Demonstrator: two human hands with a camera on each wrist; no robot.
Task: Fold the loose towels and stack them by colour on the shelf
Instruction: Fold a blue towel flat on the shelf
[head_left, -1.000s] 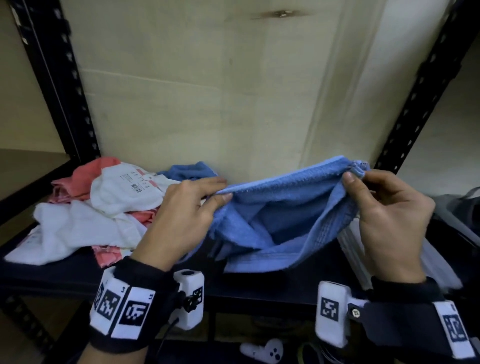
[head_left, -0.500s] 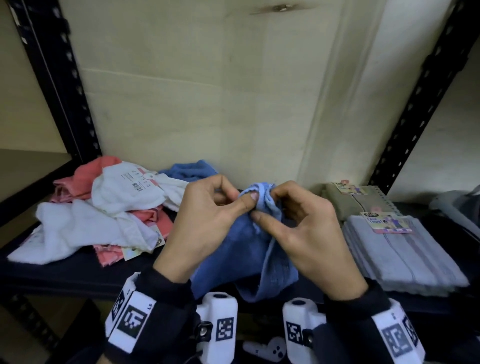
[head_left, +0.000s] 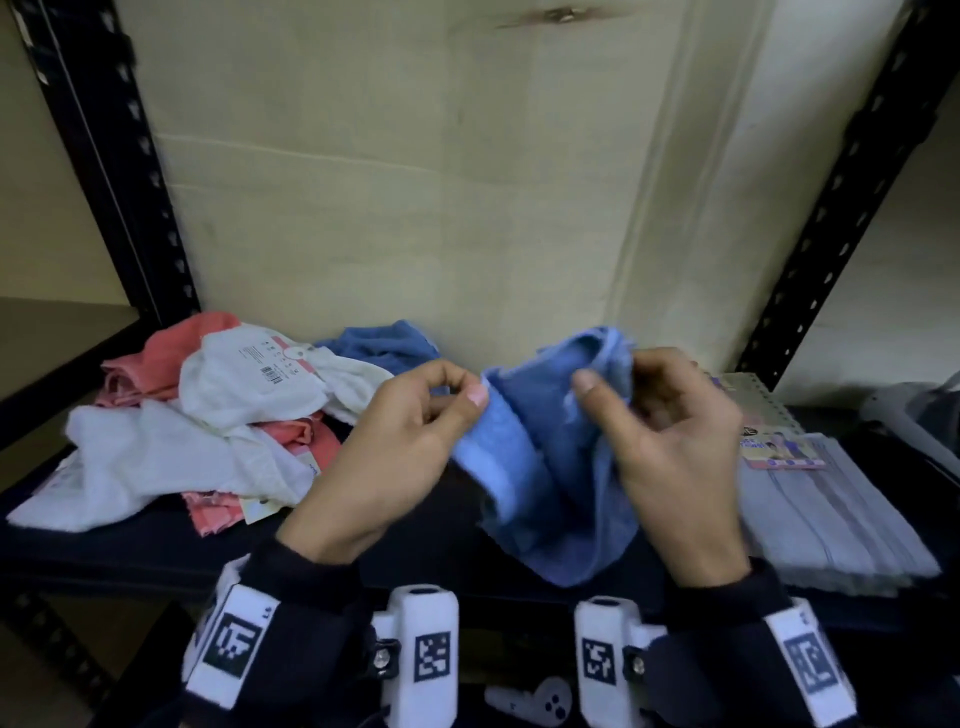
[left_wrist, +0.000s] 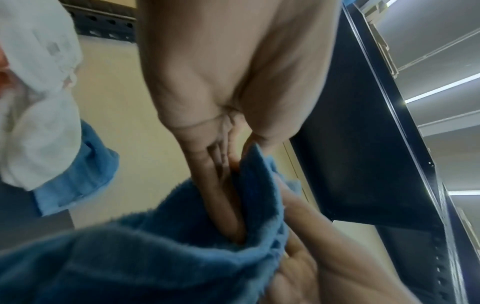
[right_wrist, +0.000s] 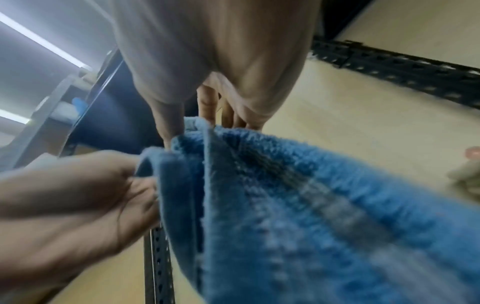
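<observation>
A blue towel (head_left: 545, 467) hangs doubled between my two hands, just above the front of the dark shelf (head_left: 130, 551). My left hand (head_left: 470, 397) pinches its left folded edge between thumb and forefinger. My right hand (head_left: 608, 379) grips the bunched top corners, thumb in front. In the left wrist view my left hand (left_wrist: 241, 164) has its fingers tucked into the fold of the blue towel (left_wrist: 155, 257). The right wrist view shows my right hand (right_wrist: 189, 123) pinching the top edge of the blue towel (right_wrist: 311, 205).
A loose heap of white towels (head_left: 171, 457) and pink towels (head_left: 171, 353) lies on the left, with another blue towel (head_left: 384, 345) behind it. Folded grey towels (head_left: 831, 509) and a beige folded towel (head_left: 748, 395) sit on the right. Black uprights (head_left: 114, 171) frame the shelf.
One second ago my hands held the towel stretched wide; they came together and doubled it. Since then they have drawn slightly apart, the right keeping the joined corners.
</observation>
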